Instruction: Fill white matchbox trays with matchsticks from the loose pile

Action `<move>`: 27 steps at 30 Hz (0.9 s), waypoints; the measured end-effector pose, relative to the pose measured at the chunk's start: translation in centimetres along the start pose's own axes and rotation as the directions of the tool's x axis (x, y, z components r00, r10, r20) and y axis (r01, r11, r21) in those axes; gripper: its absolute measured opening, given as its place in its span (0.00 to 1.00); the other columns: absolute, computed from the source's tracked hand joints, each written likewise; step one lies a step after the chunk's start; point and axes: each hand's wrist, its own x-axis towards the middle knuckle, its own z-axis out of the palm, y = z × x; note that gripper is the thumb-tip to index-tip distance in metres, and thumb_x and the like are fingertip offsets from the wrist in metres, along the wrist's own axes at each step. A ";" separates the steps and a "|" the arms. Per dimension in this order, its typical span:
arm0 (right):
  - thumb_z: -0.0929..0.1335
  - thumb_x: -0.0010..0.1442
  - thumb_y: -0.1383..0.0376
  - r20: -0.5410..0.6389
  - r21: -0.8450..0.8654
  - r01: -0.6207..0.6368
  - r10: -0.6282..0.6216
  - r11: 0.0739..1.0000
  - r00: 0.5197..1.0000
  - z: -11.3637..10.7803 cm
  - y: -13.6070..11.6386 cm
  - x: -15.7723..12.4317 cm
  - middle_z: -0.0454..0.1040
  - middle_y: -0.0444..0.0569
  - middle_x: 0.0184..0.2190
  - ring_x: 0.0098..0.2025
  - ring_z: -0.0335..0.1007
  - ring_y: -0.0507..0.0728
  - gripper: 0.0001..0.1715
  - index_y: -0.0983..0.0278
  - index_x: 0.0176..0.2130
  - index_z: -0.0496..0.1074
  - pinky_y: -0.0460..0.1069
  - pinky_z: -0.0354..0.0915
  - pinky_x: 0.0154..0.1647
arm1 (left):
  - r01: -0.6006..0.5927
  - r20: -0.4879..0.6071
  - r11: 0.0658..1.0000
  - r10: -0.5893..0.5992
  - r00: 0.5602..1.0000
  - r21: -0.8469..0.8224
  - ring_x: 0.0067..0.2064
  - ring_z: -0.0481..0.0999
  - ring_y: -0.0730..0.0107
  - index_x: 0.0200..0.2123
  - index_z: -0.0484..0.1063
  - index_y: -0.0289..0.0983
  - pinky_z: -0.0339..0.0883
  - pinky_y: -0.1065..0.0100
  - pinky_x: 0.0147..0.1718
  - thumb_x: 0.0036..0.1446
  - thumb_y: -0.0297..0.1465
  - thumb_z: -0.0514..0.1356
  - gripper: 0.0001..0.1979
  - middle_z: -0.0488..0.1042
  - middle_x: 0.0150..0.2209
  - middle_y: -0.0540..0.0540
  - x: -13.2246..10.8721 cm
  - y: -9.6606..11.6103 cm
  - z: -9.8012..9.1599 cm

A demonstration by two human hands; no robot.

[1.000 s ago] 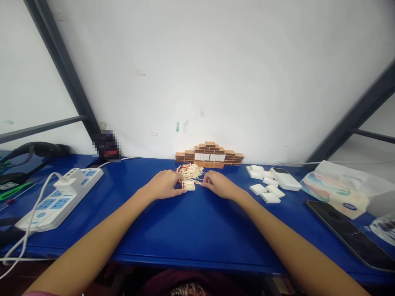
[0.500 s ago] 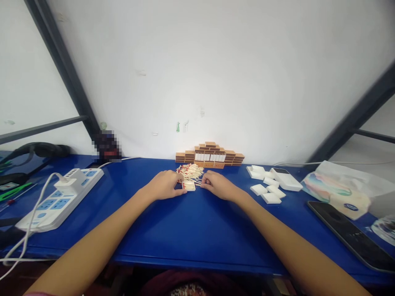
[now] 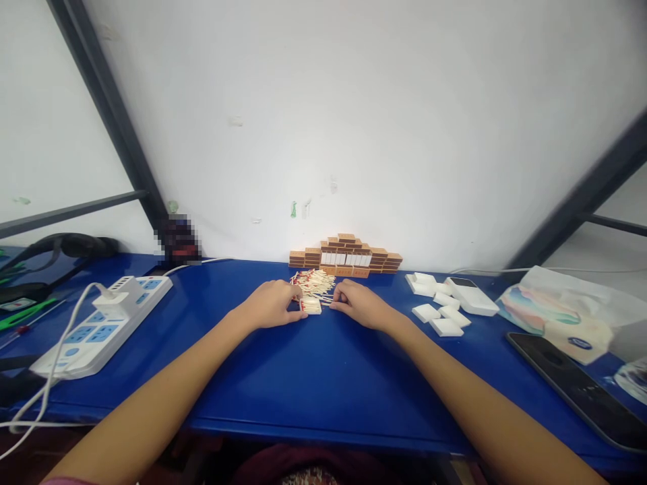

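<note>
White tray (image 3: 315,312) of matches (image 3: 310,305) sits pinched in the left hand (image 3: 273,304), best held level; the right hand (image 3: 356,303), fingertips bunched, hold unclear, meets loose matches (image 3: 314,281) heaped between and beyond both hands: pinch lightly.

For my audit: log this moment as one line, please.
left hand: holding matchbox tray | right hand: beside match pile | matchbox stack: behind match pile
</note>
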 end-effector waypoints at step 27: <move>0.66 0.67 0.68 0.066 -0.046 -0.076 0.079 0.996 0.995 -1.3 -0.9 -0.4 0.75 0.52 0.39 0.38 0.71 0.57 0.06 0.64 0.36 0.72 0.48 0.62 0.39 | 0.009 0.011 1.000 -0.009 1.000 0.023 0.35 0.77 0.58 0.41 0.78 0.40 0.59 0.65 0.30 0.60 0.48 0.62 0.18 0.79 0.32 0.44 0.0 0.0 -0.2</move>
